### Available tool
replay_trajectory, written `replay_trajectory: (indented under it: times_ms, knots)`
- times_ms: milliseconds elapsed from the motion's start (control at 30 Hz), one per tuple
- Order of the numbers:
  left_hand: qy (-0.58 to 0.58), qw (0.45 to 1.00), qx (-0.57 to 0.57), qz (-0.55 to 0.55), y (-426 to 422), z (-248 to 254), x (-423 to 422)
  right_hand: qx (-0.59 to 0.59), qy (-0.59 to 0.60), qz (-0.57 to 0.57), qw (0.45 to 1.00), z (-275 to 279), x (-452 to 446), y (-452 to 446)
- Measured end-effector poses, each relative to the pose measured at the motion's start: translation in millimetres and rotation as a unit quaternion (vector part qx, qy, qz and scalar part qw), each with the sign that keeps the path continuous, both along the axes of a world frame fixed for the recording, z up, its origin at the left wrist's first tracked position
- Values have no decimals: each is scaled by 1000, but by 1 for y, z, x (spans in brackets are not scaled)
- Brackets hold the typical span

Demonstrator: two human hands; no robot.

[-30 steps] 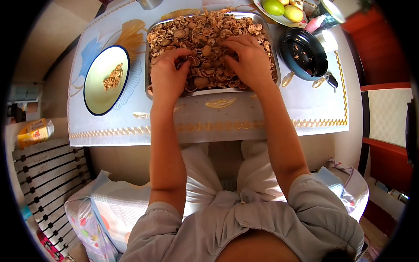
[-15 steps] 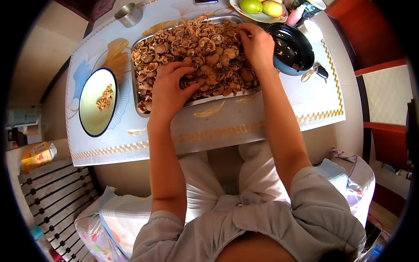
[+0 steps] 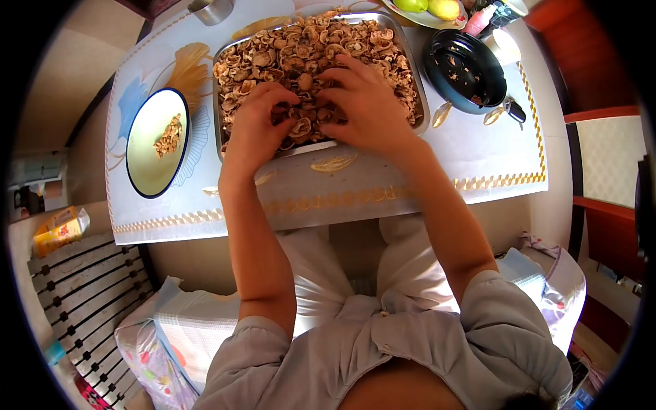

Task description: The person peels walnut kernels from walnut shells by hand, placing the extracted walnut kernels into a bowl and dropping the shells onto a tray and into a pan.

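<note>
A metal tray point(image 3: 309, 148) holds a heap of broken walnut shells point(image 3: 263, 58). My left hand point(image 3: 258, 119) rests over the front of the heap, thumb and fingers apart among the shells. Close beside it, my right hand point(image 3: 365, 102) spreads its fingers over the middle of the pile, touching shells, with the thumb near the tray's front edge. A walnut shell point(image 3: 301, 127) lies between the two hands. Neither hand visibly grips anything, though the fingertips are partly hidden. Left of the tray, a white bowl with a dark rim point(image 3: 140, 164) contains some walnut kernels point(image 3: 169, 137).
Right of the tray stands a round black dish point(image 3: 471, 75) with small bits inside, beside a dark-handled object point(image 3: 515, 111). A plate of fruit point(image 3: 437, 20), a white cup point(image 3: 504, 48) and a pink bottle point(image 3: 480, 20) are behind. A metal cup point(image 3: 212, 10) stands at the back left.
My right hand has moved left from the tray's far right side to the middle of the shells, next to my left hand. The camera view has shifted slightly.
</note>
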State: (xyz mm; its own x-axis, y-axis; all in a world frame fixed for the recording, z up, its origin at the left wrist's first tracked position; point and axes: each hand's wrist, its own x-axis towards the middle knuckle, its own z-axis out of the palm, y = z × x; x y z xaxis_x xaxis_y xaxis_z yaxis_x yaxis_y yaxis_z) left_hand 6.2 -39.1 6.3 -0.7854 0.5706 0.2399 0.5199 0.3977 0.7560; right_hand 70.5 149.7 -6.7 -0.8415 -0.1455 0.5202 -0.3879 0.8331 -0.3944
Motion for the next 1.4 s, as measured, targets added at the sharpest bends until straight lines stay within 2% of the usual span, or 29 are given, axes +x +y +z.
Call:
replay_trajectory:
  times_ms: [100,300,400,500,600,700,933,1100,1200,1300,1400]
  knots:
    - [1,998,-67,0,-1,4,2,19,14,-14,1000,-8,-1,-20]
    - [6,999,-33,34,-1,7,1,2,35,-35,999,-13,-9,-30]
    - [2,997,-67,42,-3,9,2,-11,39,-39,998,-13,-9,-29]
    - [108,991,-62,56,-10,9,-2,-36,51,-31,998,-10,-8,-32]
    - [21,989,-65,129,-12,11,1,-42,53,-12,998,-6,-7,-40]
    - [-47,987,-57,144,-10,12,3,-29,44,-13,999,-8,-6,-45]
    - [-110,985,-29,129,-13,9,1,23,15,-29,999,-3,-1,-53]
    - [-162,981,-26,102,-14,14,5,-7,40,-28,999,-8,-3,-56]
    - [-146,988,-23,53,-13,14,10,-30,37,-52,998,-13,-6,-54]
    - [-140,987,-42,64,-6,14,12,-21,51,-55,997,-14,-10,-46]
    - [-15,990,-117,76,3,8,12,-16,41,-43,998,-15,-9,-44]
